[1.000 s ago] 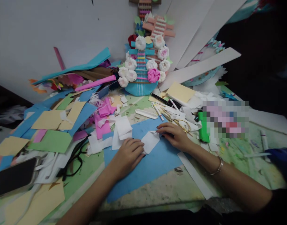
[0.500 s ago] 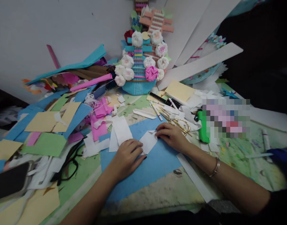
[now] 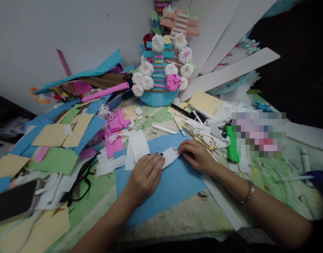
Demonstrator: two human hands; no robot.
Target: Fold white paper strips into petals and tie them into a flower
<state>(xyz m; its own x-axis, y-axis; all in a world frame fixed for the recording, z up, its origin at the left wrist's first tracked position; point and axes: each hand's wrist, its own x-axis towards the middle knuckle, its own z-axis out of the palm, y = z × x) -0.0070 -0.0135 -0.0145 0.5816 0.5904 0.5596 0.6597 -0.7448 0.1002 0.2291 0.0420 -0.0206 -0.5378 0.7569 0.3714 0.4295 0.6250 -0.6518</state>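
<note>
A small white piece of paper spans the gap between my two hands, above a blue sheet. My left hand has its fingers pressed together over the paper's left end, hiding that part. At the right end, my right hand pinches the tip between thumb and fingers. The paper looks narrow and partly folded or curled. Just left of my left hand lie white paper strips. Gold-handled scissors rest beyond my right hand.
A blue paper instrument with paper flowers stands at the back. Coloured paper scraps, eyeglasses and a phone lie on the left. Markers, a green object and a long white strip are on the right.
My left hand's fingers have closed together over the paper, covering more of its left end. The visible part of the paper looks narrower. The whole view has shifted slightly.
</note>
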